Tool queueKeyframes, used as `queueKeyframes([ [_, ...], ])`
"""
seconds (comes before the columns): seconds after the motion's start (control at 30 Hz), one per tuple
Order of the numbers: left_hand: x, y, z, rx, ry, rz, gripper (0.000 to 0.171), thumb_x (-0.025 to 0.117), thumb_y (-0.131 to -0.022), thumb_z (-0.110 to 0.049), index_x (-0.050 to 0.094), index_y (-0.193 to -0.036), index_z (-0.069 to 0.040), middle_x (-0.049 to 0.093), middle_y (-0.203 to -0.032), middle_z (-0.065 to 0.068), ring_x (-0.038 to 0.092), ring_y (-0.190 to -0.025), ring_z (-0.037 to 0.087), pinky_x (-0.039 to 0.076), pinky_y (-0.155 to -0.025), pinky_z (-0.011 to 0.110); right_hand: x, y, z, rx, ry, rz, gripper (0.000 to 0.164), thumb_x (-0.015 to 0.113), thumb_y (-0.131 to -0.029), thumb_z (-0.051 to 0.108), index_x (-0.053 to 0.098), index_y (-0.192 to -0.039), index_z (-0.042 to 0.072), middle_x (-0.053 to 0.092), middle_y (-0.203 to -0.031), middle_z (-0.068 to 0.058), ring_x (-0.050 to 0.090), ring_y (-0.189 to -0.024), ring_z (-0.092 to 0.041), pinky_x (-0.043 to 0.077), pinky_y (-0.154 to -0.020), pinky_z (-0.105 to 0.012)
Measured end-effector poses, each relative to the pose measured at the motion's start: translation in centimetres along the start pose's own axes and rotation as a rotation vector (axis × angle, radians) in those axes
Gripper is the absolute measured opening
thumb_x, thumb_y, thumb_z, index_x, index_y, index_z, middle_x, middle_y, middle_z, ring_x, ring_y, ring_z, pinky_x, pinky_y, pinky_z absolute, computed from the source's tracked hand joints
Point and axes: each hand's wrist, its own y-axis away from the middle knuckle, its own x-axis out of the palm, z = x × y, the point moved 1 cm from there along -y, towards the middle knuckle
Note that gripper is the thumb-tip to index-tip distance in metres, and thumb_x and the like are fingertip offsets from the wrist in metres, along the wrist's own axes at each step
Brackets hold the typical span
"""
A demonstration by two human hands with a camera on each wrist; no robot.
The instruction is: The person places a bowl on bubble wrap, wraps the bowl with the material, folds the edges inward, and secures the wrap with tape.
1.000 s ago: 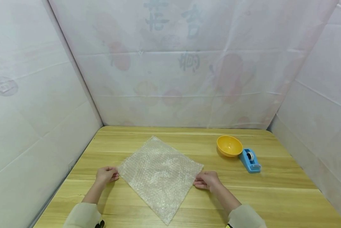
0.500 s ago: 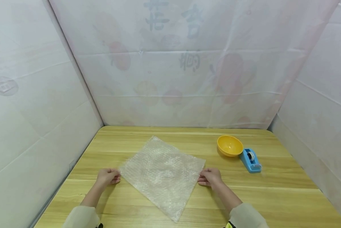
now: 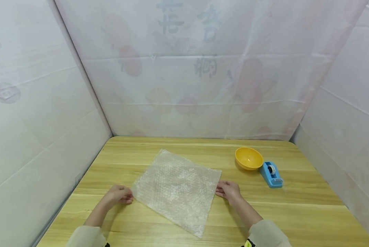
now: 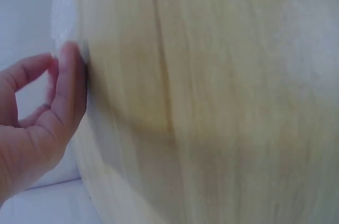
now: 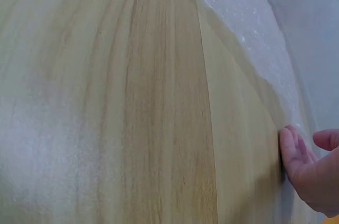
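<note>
A clear square of bubble wrap [image 3: 178, 192] lies flat on the wooden table, turned at an angle, with one corner pointing toward the front. At its left corner is my left hand [image 3: 120, 195], its fingertips right at the edge. In the left wrist view, thumb and fingers [image 4: 66, 83] are nearly straight, with a gap between them. On the opposite side my right hand [image 3: 229, 190] touches the sheet's right edge with its fingertips. The right wrist view shows that hand's thumb standing apart from its extended fingers [image 5: 290, 147].
A yellow bowl [image 3: 249, 158] stands at the back right of the table [image 3: 295, 219]. Right beside it sits a blue tape dispenser [image 3: 272, 175] with a roll in it. Pale patterned cloth walls [image 3: 178, 85] enclose the table's back and both sides.
The bubble wrap has turned counterclockwise: its front corner swung right, its back corner shifted left. My left hand moved slightly right and nearer; my right hand moved slightly right and farther back.
</note>
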Motion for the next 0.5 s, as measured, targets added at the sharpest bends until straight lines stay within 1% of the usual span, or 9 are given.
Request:
queueKeyframes([
  [0.07,0.0,0.0,0.0,-0.006,-0.025,0.042,0.027,0.049,-0.089,-0.003,0.052,-0.1,0.021,0.064,-0.076,0.009,0.063,-0.065,0.011,0.057,-0.064,0.024,0.0,-0.1,0.1,-0.004,0.001,0.004,0.034,0.05,-0.091,0.0,0.046,-0.12,-0.017,0.062,-0.083,-0.01,0.061,-0.071,-0.013,0.058,-0.071,-0.031],
  [0.1,0.1,0.0,0.0,-0.013,-0.04,0.048,0.028,0.048,-0.091,-0.006,0.052,-0.101,0.02,0.064,-0.076,0.01,0.063,-0.066,0.011,0.057,-0.064,0.024,-0.1,-0.1,0.1,-0.004,0.016,0.007,0.035,0.05,-0.091,0.0,0.046,-0.121,-0.016,0.062,-0.084,-0.011,0.061,-0.071,-0.013,0.057,-0.071,-0.03],
  [0.17,0.2,-0.2,-0.1,-0.023,-0.045,0.028,0.034,0.048,-0.093,-0.011,0.05,-0.106,0.021,0.063,-0.077,0.011,0.063,-0.066,0.012,0.057,-0.063,0.024,-0.2,0.1,0.3,0.003,0.055,0.014,0.036,0.049,-0.091,0.001,0.045,-0.123,-0.015,0.063,-0.085,-0.011,0.061,-0.07,-0.012,0.057,-0.069,-0.03],
  [0.27,0.6,-0.5,-0.2,-0.027,-0.038,-0.065,0.04,0.048,-0.094,-0.014,0.046,-0.11,0.023,0.061,-0.076,0.012,0.062,-0.063,0.011,0.056,-0.062,0.023,-0.3,0.4,0.6,0.018,0.115,0.026,0.036,0.049,-0.089,0.0,0.046,-0.122,-0.014,0.064,-0.079,-0.01,0.061,-0.065,-0.011,0.057,-0.064,-0.028],
  [0.33,0.9,-0.6,-0.3,-0.017,-0.015,-0.139,0.038,0.048,-0.093,-0.009,0.045,-0.112,0.024,0.059,-0.076,0.012,0.061,-0.061,0.011,0.056,-0.061,0.022,-0.3,0.6,0.8,0.036,0.136,0.044,0.034,0.051,-0.087,-0.001,0.047,-0.118,-0.014,0.064,-0.073,-0.009,0.062,-0.061,-0.011,0.057,-0.061,-0.028],
  [0.37,1.1,-0.6,-0.3,-0.012,-0.012,-0.17,0.035,0.048,-0.091,-0.006,0.046,-0.11,0.024,0.058,-0.075,0.012,0.06,-0.061,0.011,0.056,-0.061,0.022,-0.3,0.7,0.8,0.047,0.133,0.052,0.033,0.052,-0.085,-0.002,0.049,-0.115,-0.015,0.064,-0.07,-0.008,0.062,-0.06,-0.011,0.057,-0.06,-0.028],
  [0.43,1.3,-0.7,-0.4,0.001,-0.01,-0.208,0.032,0.048,-0.089,-0.001,0.047,-0.109,0.024,0.058,-0.076,0.013,0.059,-0.06,0.01,0.056,-0.06,0.022,-0.4,0.9,0.8,0.068,0.121,0.081,0.03,0.052,-0.083,-0.004,0.05,-0.11,-0.016,0.064,-0.066,-0.008,0.063,-0.059,-0.013,0.058,-0.06,-0.029],
  [0.5,1.4,-0.6,-0.4,0.004,-0.01,-0.238,0.028,0.048,-0.088,0.002,0.05,-0.106,0.024,0.058,-0.076,0.013,0.059,-0.06,0.011,0.056,-0.059,0.022,-0.4,1.1,0.6,0.092,0.095,0.108,0.028,0.053,-0.083,-0.004,0.05,-0.108,-0.017,0.064,-0.066,-0.009,0.064,-0.059,-0.014,0.058,-0.062,-0.03],
])
